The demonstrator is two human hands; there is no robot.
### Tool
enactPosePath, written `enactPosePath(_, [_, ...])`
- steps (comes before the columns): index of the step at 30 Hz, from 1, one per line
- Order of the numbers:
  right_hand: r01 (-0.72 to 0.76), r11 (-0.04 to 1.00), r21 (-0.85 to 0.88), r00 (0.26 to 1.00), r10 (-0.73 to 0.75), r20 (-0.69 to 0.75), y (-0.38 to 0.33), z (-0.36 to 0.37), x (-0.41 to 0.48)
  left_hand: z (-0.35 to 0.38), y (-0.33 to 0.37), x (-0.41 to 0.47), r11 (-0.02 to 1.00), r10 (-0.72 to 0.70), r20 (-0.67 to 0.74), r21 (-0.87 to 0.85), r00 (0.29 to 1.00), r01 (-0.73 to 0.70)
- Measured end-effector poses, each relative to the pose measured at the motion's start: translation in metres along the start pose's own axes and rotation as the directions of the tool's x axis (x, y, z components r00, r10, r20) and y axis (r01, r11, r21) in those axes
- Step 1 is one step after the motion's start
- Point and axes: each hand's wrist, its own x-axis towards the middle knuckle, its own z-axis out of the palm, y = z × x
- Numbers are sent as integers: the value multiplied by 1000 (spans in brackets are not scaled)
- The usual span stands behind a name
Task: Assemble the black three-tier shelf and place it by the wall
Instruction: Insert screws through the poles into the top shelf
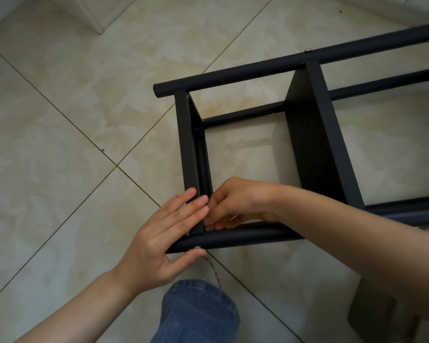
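Note:
The black shelf frame (310, 134) lies on its side on the tiled floor, with round poles and flat shelf panels between them. My left hand (164, 238) lies with straight fingers against the end panel (190, 149), its thumb under the near pole (245, 237) beside a silver screw head (197, 248). My right hand (233, 204) reaches inside the frame at that corner, fingertips pinching something small where panel and pole meet; the item itself is hidden. Another screw head (307, 50) shows on the far pole.
Beige marble-pattern tiles (72, 120) cover the floor. A white wall corner or cabinet base (94, 16) stands at the top left. My knee in blue jeans (198, 313) is at the bottom centre. A dark object (379, 310) lies at the lower right.

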Motion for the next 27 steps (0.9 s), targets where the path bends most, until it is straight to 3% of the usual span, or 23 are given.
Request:
enactPosePath(7, [0,1000,-19,998,1,66,-5,-4,2,0,1,1,1000,-11,-7,-10,1000,11])
enactPosePath(16, [-6,999,-39,999,8,45,-3,1,9,1,2,2,999,-12,-20,-31,1000,11])
enactPosePath(27, [-121,993,1,984,120,132,-8,2,10,1,4,4,999,-20,-21,-35,1000,19])
